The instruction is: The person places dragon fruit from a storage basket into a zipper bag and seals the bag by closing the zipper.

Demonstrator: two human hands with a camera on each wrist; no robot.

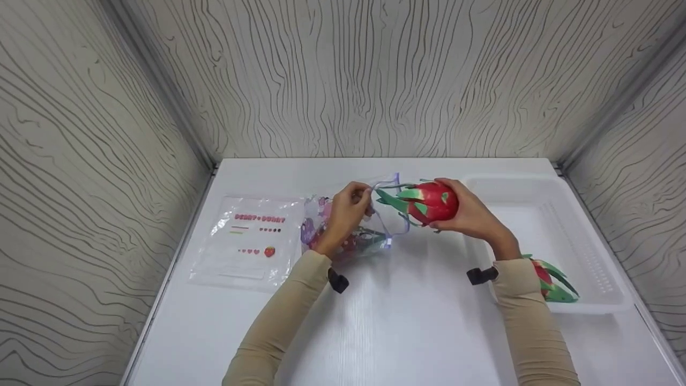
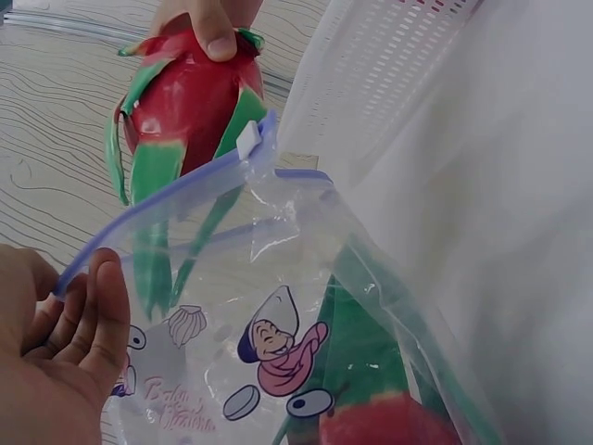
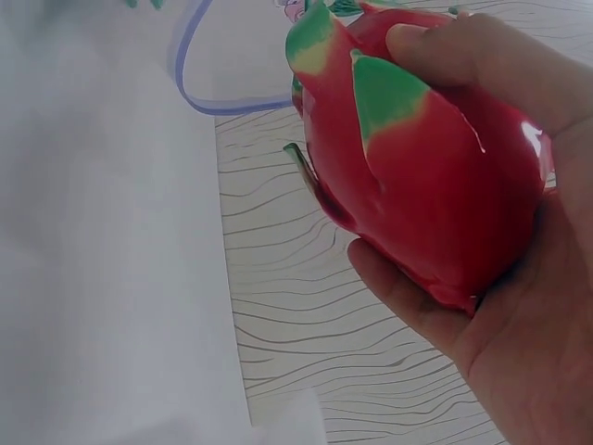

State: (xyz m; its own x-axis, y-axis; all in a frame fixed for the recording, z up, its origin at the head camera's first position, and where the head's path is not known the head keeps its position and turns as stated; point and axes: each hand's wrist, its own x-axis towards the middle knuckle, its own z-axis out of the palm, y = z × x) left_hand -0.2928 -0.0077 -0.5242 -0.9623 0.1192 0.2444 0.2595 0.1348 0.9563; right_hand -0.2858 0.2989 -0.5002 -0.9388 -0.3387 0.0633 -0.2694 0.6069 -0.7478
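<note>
My right hand (image 1: 471,217) grips a red dragon fruit (image 1: 439,201) by its rounded end, green leaf tips pointing left. Those tips overlap the mouth of a clear slider bag (image 2: 278,269) with a purple-blue rim and cartoon prints. My left hand (image 1: 348,212) pinches the bag's rim, which stands spread apart. Inside the bag lies another dragon fruit (image 2: 389,417), seen through the plastic. In the right wrist view, the thumb and fingers wrap around the held dragon fruit (image 3: 417,176).
A white basket (image 1: 605,268) with perforated walls stands on the right, a further dragon fruit (image 1: 554,284) in its near left corner, partly behind the right sleeve. On the left lies a flat clear bag (image 1: 246,241) with red lettering. The white table (image 1: 375,332) meets patterned walls behind.
</note>
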